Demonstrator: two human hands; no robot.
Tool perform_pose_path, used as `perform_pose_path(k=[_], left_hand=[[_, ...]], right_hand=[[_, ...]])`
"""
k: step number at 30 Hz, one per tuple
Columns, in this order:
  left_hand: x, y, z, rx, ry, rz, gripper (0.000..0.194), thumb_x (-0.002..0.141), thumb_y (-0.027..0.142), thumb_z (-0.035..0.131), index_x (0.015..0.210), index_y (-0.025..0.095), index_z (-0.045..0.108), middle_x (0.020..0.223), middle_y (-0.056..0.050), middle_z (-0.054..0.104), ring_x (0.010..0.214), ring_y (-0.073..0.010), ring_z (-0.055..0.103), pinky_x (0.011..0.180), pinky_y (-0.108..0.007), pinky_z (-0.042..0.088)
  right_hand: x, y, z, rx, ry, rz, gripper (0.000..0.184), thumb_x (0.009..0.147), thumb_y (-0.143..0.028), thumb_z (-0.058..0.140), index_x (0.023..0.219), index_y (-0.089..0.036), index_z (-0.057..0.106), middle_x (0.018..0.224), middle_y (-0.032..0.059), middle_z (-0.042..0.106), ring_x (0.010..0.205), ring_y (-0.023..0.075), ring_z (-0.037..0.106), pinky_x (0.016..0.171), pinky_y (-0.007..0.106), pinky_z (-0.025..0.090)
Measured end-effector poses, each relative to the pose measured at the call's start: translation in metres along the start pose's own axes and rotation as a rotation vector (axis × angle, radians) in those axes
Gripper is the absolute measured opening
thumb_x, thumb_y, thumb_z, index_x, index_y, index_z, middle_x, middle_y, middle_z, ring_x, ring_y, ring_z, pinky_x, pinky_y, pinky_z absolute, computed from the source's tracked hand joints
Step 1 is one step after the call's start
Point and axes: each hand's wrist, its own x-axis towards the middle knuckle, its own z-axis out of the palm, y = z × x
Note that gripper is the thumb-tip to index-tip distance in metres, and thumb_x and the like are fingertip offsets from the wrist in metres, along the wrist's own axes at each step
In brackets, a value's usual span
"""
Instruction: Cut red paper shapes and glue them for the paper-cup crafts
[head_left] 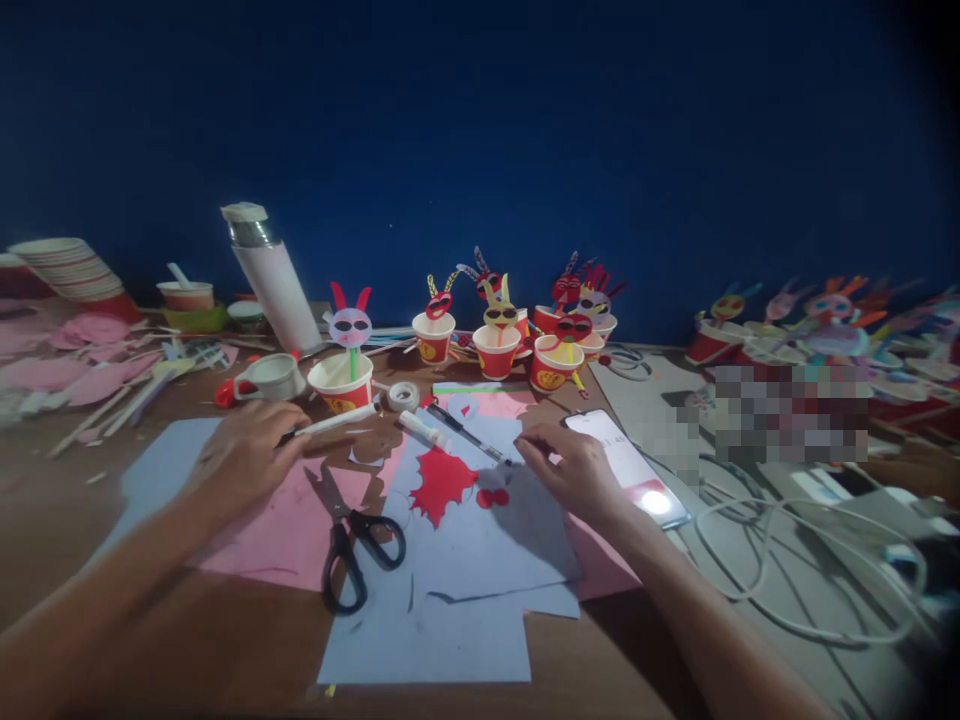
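My left hand (255,450) is closed on a white marker (341,419), held at its dark end by the fingertips. My right hand (574,465) has its fingers curled over the pale blue paper (465,640), near a black pen (469,433); whatever its fingertips pinch is too small to tell. Between the hands lie a spiky red paper cutout (442,485) and small red paper circles (491,498). Black-handled scissors (352,545) rest partly open on pink paper (262,535) and blue paper. A capped white tube (422,428) lies above the red cutout.
Paper cups with paper faces, such as one with pink ears (341,380), stand along the back. A mug (274,378), tape roll (403,396) and white flask (277,295) are at left. A lit phone (630,465) and looped white cable (765,570) lie right.
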Motion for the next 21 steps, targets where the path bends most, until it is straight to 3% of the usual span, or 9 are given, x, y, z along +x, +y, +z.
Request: perform_pose_path(k=[3, 6, 8, 11, 16, 21], left_hand=[[-0.010, 0.028, -0.008, -0.188, 0.075, -0.055, 0.026, 0.084, 0.038, 0.043, 0.100, 0.020, 0.053, 0.104, -0.007, 0.060, 0.099, -0.0260, 0.054, 0.089, -0.038, 0.040], [-0.022, 0.071, -0.009, -0.526, -0.122, -0.200, 0.024, 0.088, 0.041, 0.040, 0.095, 0.021, 0.051, 0.085, -0.003, 0.062, 0.077, -0.0210, 0.059, 0.067, -0.031, 0.045], [-0.028, 0.101, -0.005, -0.790, -0.296, -0.165, 0.023, 0.091, 0.039, 0.034, 0.099, 0.020, 0.046, 0.078, 0.000, 0.058, 0.069, -0.0167, 0.057, 0.062, -0.027, 0.044], [-0.035, 0.133, 0.004, -0.949, -0.394, -0.038, 0.019, 0.093, 0.035, 0.033, 0.096, 0.019, 0.045, 0.075, 0.001, 0.053, 0.066, -0.0137, 0.050, 0.062, -0.025, 0.041], [-0.031, 0.147, 0.011, -1.072, -0.474, 0.073, 0.020, 0.091, 0.031, 0.038, 0.099, 0.018, 0.052, 0.082, 0.000, 0.053, 0.074, -0.0141, 0.048, 0.068, -0.025, 0.039], [-0.014, 0.144, -0.006, -1.080, -0.657, 0.078, 0.029, 0.092, 0.036, 0.036, 0.096, 0.015, 0.056, 0.071, 0.003, 0.046, 0.064, -0.0120, 0.040, 0.059, -0.022, 0.033]], right_hand=[[-0.003, -0.009, -0.002, 0.151, -0.036, 0.007, 0.021, 0.085, -0.028, 0.050, 0.079, -0.017, 0.067, 0.073, 0.0034, 0.067, 0.067, 0.0156, 0.059, 0.059, 0.024, 0.041], [-0.010, -0.022, 0.001, 0.328, -0.114, -0.004, 0.018, 0.085, -0.028, 0.052, 0.089, -0.018, 0.066, 0.075, 0.0026, 0.067, 0.068, 0.0152, 0.059, 0.058, 0.023, 0.043], [-0.016, -0.031, 0.006, 0.442, -0.187, -0.029, 0.025, 0.081, -0.030, 0.059, 0.103, -0.018, 0.062, 0.072, 0.0005, 0.066, 0.065, 0.0143, 0.058, 0.060, 0.024, 0.045], [-0.026, -0.042, 0.016, 0.662, -0.272, -0.043, 0.047, 0.074, -0.039, 0.067, 0.115, -0.018, 0.056, 0.069, -0.0013, 0.062, 0.062, 0.0136, 0.056, 0.061, 0.026, 0.047], [-0.031, -0.050, 0.030, 0.900, -0.262, 0.031, 0.036, 0.082, -0.050, 0.054, 0.091, -0.016, 0.063, 0.068, 0.0017, 0.060, 0.057, 0.0122, 0.054, 0.053, 0.025, 0.046], [-0.025, -0.049, 0.029, 0.984, -0.191, 0.058, 0.033, 0.084, -0.047, 0.052, 0.079, -0.016, 0.061, 0.060, -0.0002, 0.056, 0.053, 0.0114, 0.052, 0.051, 0.024, 0.045]])
